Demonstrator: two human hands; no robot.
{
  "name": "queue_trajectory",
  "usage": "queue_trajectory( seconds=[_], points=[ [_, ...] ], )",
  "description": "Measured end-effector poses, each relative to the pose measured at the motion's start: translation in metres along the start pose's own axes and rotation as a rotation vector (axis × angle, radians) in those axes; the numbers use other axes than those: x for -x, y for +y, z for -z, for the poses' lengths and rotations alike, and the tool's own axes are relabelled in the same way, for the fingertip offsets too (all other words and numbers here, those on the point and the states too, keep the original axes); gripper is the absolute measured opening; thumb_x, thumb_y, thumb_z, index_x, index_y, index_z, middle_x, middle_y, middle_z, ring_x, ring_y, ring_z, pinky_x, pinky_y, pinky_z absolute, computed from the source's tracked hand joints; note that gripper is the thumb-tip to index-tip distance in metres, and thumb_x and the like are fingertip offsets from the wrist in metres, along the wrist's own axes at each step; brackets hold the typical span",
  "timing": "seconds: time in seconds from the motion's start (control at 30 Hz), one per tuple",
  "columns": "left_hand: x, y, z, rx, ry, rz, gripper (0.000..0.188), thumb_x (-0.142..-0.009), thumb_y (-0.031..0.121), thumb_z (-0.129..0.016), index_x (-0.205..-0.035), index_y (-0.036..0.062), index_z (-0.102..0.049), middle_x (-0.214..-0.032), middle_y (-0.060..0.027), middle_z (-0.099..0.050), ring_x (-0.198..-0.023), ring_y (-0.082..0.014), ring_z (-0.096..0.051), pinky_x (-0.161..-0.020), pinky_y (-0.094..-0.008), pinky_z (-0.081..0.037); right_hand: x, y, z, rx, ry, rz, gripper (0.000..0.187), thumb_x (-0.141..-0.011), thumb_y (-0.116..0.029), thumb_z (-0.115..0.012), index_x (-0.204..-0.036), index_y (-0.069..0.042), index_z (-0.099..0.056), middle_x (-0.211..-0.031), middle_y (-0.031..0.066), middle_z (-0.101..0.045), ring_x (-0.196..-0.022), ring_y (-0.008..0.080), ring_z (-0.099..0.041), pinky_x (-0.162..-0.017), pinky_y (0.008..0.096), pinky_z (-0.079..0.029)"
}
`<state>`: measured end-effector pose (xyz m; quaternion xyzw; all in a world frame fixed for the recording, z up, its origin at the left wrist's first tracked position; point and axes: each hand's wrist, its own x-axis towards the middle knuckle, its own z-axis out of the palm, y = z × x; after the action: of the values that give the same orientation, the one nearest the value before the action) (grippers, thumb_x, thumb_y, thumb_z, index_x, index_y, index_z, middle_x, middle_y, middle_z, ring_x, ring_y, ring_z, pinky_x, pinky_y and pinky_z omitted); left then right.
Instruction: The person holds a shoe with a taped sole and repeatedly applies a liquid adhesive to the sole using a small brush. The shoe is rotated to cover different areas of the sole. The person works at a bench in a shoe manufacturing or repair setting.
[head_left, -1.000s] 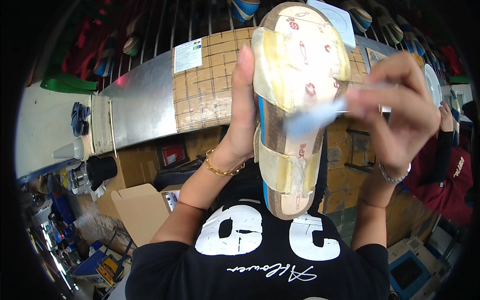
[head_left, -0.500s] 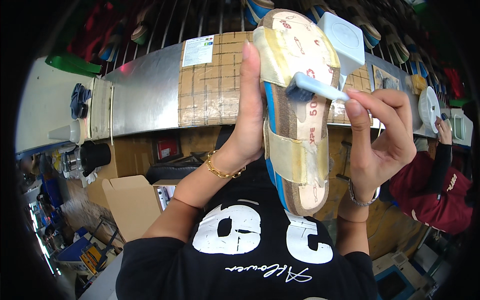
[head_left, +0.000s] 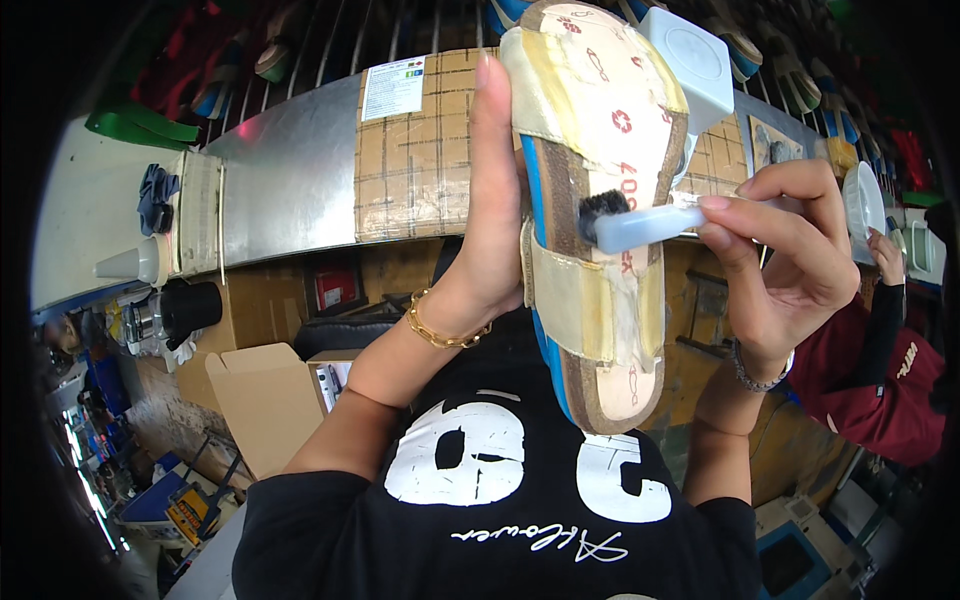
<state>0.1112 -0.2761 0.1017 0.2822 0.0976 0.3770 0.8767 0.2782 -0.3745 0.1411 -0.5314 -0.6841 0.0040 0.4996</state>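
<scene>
A sandal sole unit (head_left: 622, 165) stands upright in front of me, its pale printed underside facing me. Two yellowish strap ends are folded over it, and its brown edge has a blue layer on the left. My left hand (head_left: 490, 210) grips the left side, thumb stretched along the edge and the other fingers hidden behind. Between thumb and fingertips, my right hand (head_left: 795, 250) pinches the pale blue handle of a small brush (head_left: 650, 230). The brush's black bristles touch or hover just over the brown edge, right above the lower strap; contact is hard to tell.
Behind the sandal, a taped cardboard piece (head_left: 430, 150) lies on the metal bench (head_left: 290, 170). A pale square container (head_left: 690, 65) is at the back right. More shoes (head_left: 740, 50) sit on rods beyond. A co-worker in maroon (head_left: 880, 390) is at the right.
The brush has moved down the sole toward the lower strap, and its bristles now point up and away instead of down. The sandal has shifted slightly upward.
</scene>
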Motion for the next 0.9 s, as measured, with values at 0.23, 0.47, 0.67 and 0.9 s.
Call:
queue_trajectory(
  seconds=[0.23, 0.47, 0.67, 0.9],
  points=[
    [-0.001, 0.003, 0.004, -0.166, -0.067, -0.020, 0.092, -0.095, 0.079, -0.021, -0.148, 0.0060, -0.040, -0.137, -0.0139, -0.057, -0.119, -0.0206, -0.064, -0.099, -0.0358, -0.055, -0.003, -0.005, 0.009, -0.016, -0.126, -0.082, 0.026, -0.061, 0.001, -0.079, -0.087, -0.003, -0.079, -0.086, 0.0092, -0.058, -0.078, 0.0162, -0.053, -0.067, 0.0240, -0.038],
    [-0.004, 0.002, 0.004, -0.149, 0.070, -0.072, 0.098, -0.093, 0.082, -0.019, -0.140, 0.0003, -0.047, -0.123, -0.0164, -0.065, -0.107, -0.0195, -0.069, -0.090, -0.0330, -0.060, -0.009, -0.002, 0.012, -0.035, -0.210, -0.085, 0.026, -0.061, -0.002, -0.079, -0.086, -0.005, -0.079, -0.087, 0.0096, -0.058, -0.078, 0.0172, -0.053, -0.068, 0.0253, -0.038],
    [-0.003, 0.005, 0.012, -0.035, -0.055, -0.081, 0.092, -0.095, 0.079, -0.022, -0.144, 0.0038, -0.043, -0.129, -0.0137, -0.062, -0.112, -0.0190, -0.067, -0.095, -0.0339, -0.057, -0.006, 0.000, 0.012, -0.053, -0.218, -0.094, 0.025, -0.061, -0.003, -0.079, -0.086, -0.005, -0.079, -0.088, 0.0101, -0.058, -0.078, 0.0181, -0.054, -0.067, 0.0256, -0.037],
    [0.002, 0.006, 0.027, -0.251, 0.152, -0.163, 0.083, -0.099, 0.072, -0.024, -0.150, 0.0078, -0.036, -0.138, -0.0113, -0.057, -0.118, -0.0181, -0.064, -0.100, -0.0336, -0.055, 0.001, -0.005, 0.012, -0.097, -0.210, -0.142, 0.023, -0.059, -0.013, -0.082, -0.080, -0.006, -0.080, -0.085, 0.0097, -0.058, -0.077, 0.0183, -0.053, -0.067, 0.0280, -0.036]
  ],
)
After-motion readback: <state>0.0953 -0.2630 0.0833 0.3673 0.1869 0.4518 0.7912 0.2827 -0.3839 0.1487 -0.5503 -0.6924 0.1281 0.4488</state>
